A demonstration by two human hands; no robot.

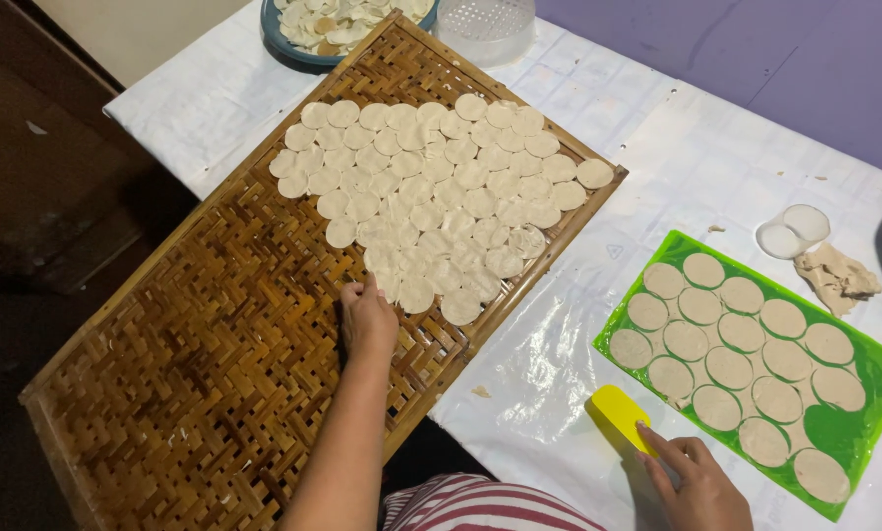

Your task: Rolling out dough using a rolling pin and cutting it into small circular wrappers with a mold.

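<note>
My left hand point(367, 320) rests palm down on a woven bamboo tray point(205, 364), its fingertips touching the nearest of several thin round dough discs point(431, 187) laid out in rows across the tray's far half. My right hand point(692, 482) lies on the white plastic table cover and holds a yellow scraper point(620, 413) by its near end. Just right of the scraper lies a green plastic sheet point(859, 388) carrying several more cut dough discs point(731, 366). Both forearms are visible; my striped shirt shows at the bottom.
A round clear cutter point(793, 231) and a lump of leftover dough point(836, 275) lie beyond the green sheet. A blue bowl of dried discs point(337, 25) and a perforated clear container point(485, 25) stand at the table's far end. The table edge point(155, 123) drops off at left.
</note>
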